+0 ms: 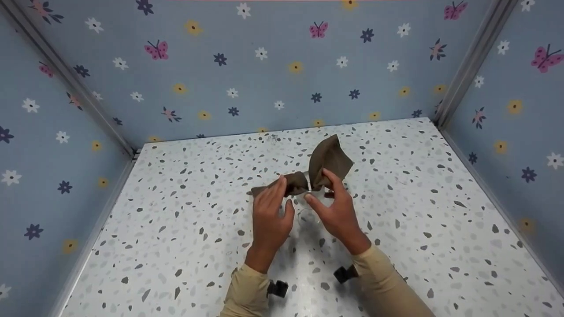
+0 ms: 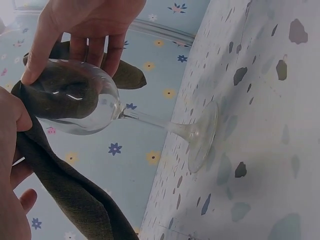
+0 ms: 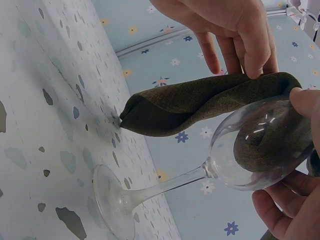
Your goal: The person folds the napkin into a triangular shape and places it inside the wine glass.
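A clear wine glass [image 2: 150,120] stands upright on the speckled table. Folded dark brown cloth [image 1: 332,160] is tucked down into its bowl and spills over the rim on both sides. One end fans upward at the right; the other droops to the left, seen in the right wrist view as a long rolled flap [image 3: 165,110]. My right hand [image 1: 337,213] grips the bowl near the rim, thumb in front and fingers behind, against the cloth. My left hand [image 1: 271,215] rests on the left flap with nearly straight fingers, its thumb held apart.
The table [image 1: 176,237] is white with grey specks. Blue walls [image 1: 273,75] with flowers and butterflies enclose it at the back and both sides. A small black device [image 1: 278,289] sits at the left wrist and another black device [image 1: 346,274] at the right.
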The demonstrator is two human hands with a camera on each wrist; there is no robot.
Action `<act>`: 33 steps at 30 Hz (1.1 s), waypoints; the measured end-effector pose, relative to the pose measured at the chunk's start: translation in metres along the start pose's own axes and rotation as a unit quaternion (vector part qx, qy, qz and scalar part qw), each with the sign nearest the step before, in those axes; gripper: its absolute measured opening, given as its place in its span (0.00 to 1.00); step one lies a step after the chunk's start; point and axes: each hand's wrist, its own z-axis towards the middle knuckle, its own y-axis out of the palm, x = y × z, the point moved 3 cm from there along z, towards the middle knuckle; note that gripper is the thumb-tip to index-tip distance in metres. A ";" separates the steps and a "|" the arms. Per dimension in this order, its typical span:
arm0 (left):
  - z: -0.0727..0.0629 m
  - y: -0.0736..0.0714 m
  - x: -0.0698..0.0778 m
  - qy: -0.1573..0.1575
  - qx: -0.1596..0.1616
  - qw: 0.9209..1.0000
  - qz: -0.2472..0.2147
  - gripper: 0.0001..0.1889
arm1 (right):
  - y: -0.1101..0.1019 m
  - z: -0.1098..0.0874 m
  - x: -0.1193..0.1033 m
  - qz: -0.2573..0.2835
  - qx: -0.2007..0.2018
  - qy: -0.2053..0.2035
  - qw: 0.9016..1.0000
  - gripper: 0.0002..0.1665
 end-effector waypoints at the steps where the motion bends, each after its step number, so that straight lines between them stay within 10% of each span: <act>1: 0.000 0.000 0.000 0.000 0.002 1.000 0.000 0.30 | 0.000 0.000 0.000 0.000 0.000 0.000 1.000 0.45; 33: -0.011 0.001 -0.009 -0.076 0.043 0.996 -0.030 0.25 | 0.002 -0.002 -0.004 -0.014 0.013 -0.035 0.999 0.46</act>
